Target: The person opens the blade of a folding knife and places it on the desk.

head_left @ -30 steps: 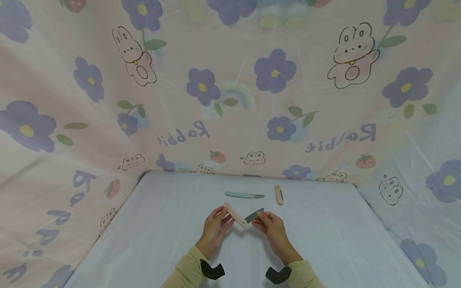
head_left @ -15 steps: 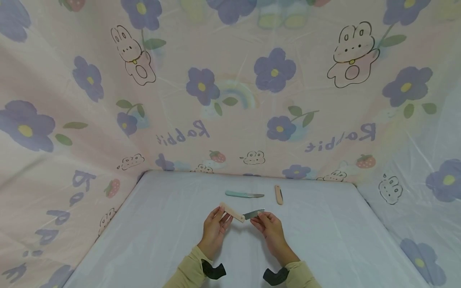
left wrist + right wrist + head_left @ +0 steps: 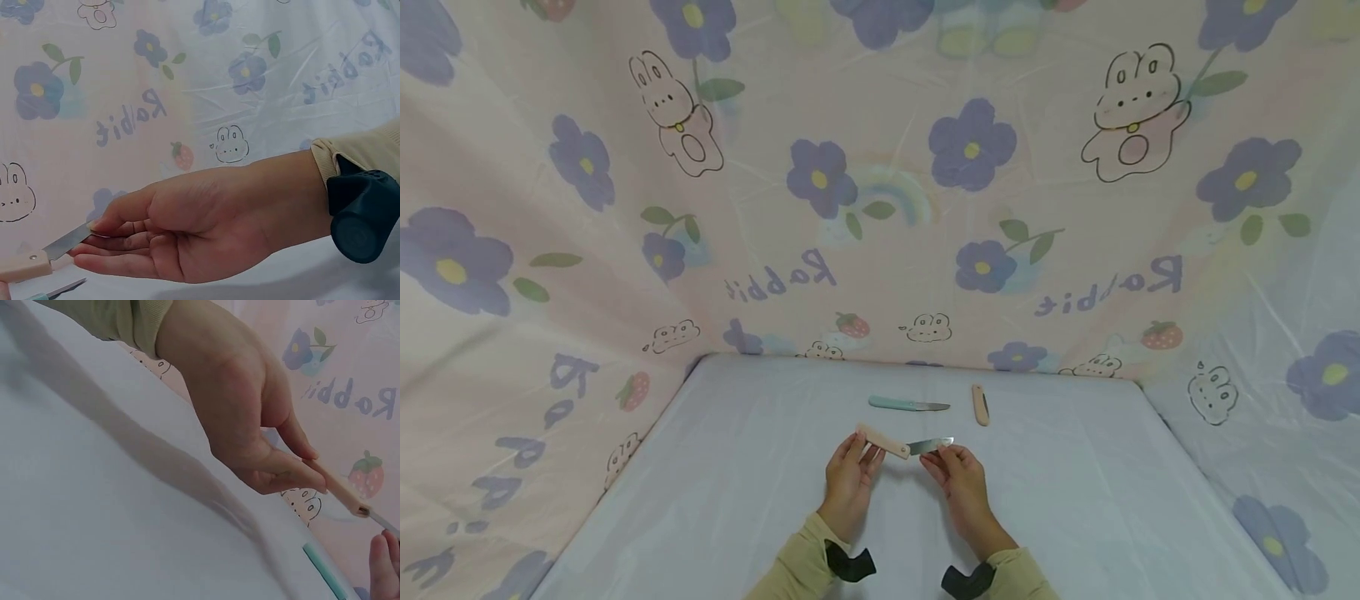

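Observation:
A folding knife with a beige handle (image 3: 883,442) is held up over the white table. My left hand (image 3: 847,483) pinches the far end of its handle between thumb and fingers. The thumb and fingers of my right hand (image 3: 964,487) pinch the grey metal blade (image 3: 925,447) near its tip. Blade and handle stand almost in line, with a slight bend at the pivot. In the left wrist view, my right hand (image 3: 206,225) appears on the blade (image 3: 67,242). My left hand (image 3: 234,406) shows on the handle (image 3: 337,487) in the right wrist view.
A knife with a mint-green handle (image 3: 891,403) lies on the white table (image 3: 737,500) behind the hands. To its right lies another beige folding knife (image 3: 979,404), folded. Cloth printed with flowers and rabbits (image 3: 887,250) rises behind and at the sides.
The blade has swung outward from a clear V-shaped bend to nearly straight with the handle. The pivot has risen slightly, and the wrists have drawn a little closer together.

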Motion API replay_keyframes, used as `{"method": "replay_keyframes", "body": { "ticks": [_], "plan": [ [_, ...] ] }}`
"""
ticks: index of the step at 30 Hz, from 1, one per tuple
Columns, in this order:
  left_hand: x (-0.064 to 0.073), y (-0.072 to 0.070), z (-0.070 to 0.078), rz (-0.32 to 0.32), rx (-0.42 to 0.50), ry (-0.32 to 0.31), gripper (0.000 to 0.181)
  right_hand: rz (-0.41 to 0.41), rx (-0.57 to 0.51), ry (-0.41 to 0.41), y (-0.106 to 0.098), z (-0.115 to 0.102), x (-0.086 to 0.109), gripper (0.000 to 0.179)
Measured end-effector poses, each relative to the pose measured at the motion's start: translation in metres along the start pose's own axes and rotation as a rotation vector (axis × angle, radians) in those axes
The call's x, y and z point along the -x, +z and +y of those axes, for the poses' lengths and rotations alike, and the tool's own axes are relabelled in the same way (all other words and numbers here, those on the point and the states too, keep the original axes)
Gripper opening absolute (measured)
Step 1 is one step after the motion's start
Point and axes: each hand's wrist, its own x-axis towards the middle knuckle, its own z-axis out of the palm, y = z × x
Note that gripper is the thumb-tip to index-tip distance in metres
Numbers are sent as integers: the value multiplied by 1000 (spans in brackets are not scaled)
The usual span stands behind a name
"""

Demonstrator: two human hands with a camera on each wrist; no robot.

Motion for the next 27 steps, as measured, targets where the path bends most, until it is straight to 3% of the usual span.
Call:
{"method": "replay_keyframes", "body": {
  "ticks": [9, 19, 24, 27],
  "plan": [
    [1, 6, -4, 106, 44, 25, 36, 23, -36, -28, 5, 4, 6, 29],
    [5, 7, -11, 82, 109, 113, 38, 79, -94, -13, 8, 11, 9, 35],
    [3, 12, -10, 170, 102, 29, 35, 111, -99, -22, 10, 14, 10, 31],
    [3, 14, -8, 177, 117, -4, 33, 128, -101, -18, 11, 14, 11, 31]
  ]
}}
